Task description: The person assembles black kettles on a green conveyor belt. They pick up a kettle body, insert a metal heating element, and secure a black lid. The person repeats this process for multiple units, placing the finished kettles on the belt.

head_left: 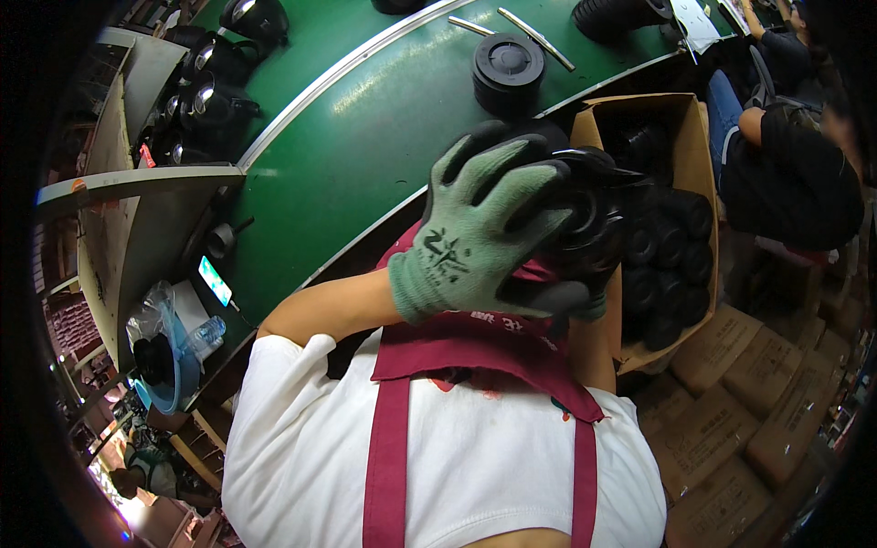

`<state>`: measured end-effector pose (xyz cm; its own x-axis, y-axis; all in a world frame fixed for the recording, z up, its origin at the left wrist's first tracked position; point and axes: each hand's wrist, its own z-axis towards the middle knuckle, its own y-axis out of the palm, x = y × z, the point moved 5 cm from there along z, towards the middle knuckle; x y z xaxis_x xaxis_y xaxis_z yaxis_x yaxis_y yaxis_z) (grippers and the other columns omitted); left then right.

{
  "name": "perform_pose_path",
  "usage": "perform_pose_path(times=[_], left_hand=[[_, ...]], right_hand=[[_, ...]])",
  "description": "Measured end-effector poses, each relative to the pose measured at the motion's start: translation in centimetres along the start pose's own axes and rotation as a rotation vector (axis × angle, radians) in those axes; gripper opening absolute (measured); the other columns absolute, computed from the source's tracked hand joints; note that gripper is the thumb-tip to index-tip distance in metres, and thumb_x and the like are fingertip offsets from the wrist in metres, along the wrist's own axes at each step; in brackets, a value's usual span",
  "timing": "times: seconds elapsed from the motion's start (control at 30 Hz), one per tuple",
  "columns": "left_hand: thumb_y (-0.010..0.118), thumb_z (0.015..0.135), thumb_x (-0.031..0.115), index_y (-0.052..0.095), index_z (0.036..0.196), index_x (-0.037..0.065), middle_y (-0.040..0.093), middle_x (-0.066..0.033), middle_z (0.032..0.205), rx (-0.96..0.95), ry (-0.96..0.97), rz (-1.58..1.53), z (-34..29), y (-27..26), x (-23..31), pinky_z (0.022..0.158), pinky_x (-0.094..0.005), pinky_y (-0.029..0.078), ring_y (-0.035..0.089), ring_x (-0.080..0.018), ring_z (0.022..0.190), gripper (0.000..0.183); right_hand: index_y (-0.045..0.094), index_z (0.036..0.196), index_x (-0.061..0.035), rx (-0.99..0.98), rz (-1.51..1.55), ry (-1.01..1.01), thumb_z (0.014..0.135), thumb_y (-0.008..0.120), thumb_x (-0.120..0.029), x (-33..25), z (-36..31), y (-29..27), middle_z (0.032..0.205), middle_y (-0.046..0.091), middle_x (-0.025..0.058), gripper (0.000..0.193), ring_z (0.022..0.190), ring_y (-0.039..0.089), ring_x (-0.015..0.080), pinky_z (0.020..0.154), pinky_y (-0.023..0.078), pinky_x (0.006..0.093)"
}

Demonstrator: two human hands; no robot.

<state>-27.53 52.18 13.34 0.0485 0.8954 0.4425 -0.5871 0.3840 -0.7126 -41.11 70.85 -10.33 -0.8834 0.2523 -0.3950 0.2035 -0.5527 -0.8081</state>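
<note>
My left hand [484, 228], in a green knit glove with dark fingertips, is curled over a stack of glossy black round plastic parts [594, 215] in front of my chest. Its fingers press against the near side of the stack. Of my right hand [594, 308] only a bit of green glove shows below the parts; its fingers are hidden behind them. Just beyond, a short stack of black ribbed discs [509, 68] stands on the green table [365, 137].
An open cardboard box [699, 137] at the right holds many black round parts. Closed cartons [703, 429] lie below it. Two metal rods [539, 38] rest on the table. Black kettles [215, 91], a lit phone [215, 280] and a blue basket [183, 365] are leftward. A co-worker [786, 173] sits at right.
</note>
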Motion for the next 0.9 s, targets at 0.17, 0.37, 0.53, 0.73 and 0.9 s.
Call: perform_pose_path(times=[0.17,0.37,0.53,0.73,0.9], left_hand=[[0.077,0.065,0.059,0.075,0.091,0.019,0.059,-0.0003,0.126,0.152,0.08,-0.037,-1.1,1.2,0.5,0.104,-0.0613,0.038,0.05,-0.0398,0.13,0.048],[0.078,0.067,0.057,0.075,0.093,0.018,0.058,-0.001,0.126,0.031,0.144,-0.109,-1.2,1.4,-0.2,0.106,-0.0616,0.037,0.048,-0.04,0.129,0.047],[0.082,0.078,0.037,0.062,0.127,0.008,0.051,-0.0152,0.137,0.306,-0.598,-0.774,-4.1,0.9,-5.7,0.109,-0.0504,0.041,0.05,-0.0347,0.132,0.06],[0.049,0.107,0.038,0.057,0.14,0.004,0.065,-0.0147,0.135,-0.669,-1.157,-2.283,-5.2,2.5,-9.8,0.103,-0.0392,0.052,0.065,-0.0254,0.12,0.048],[0.053,0.105,0.03,0.063,0.131,0.005,0.069,-0.0133,0.123,-0.103,-1.41,-1.511,-3.5,2.9,-10.6,0.099,-0.0366,0.054,0.067,-0.0222,0.111,0.038]], right_hand=[[0.037,0.153,-0.0138,0.096,0.457,0.172,0.093,0.062,-0.056,-2.1,4.0,-3.0,0.158,0.038,0.0181,0.078,0.147,0.035,0.0368,0.121,0.027,0.0542],[0.048,0.142,-0.0156,0.237,0.737,0.262,0.092,0.065,-0.053,-3.4,6.5,-4.9,0.152,0.044,0.02,0.066,0.141,0.041,0.0391,0.117,0.034,0.0555],[0.057,0.133,-0.017,0.397,0.889,0.136,0.091,0.067,-0.051,-4.3,11.8,-10.1,0.147,0.048,0.0216,0.055,0.136,0.047,0.0411,0.113,0.039,0.0566],[0.068,0.123,-0.0187,0.2,0.706,-0.333,0.09,0.069,-0.048,-9.2,14.9,-16.1,0.141,0.054,0.0236,0.044,0.13,0.053,0.0434,0.108,0.045,0.0579],[0.069,0.12,-0.0209,0.202,0.475,-0.444,0.089,0.071,-0.044,-12.5,15.9,-16.4,0.138,0.056,0.0212,0.039,0.124,0.057,0.0422,0.105,0.046,0.0577]])
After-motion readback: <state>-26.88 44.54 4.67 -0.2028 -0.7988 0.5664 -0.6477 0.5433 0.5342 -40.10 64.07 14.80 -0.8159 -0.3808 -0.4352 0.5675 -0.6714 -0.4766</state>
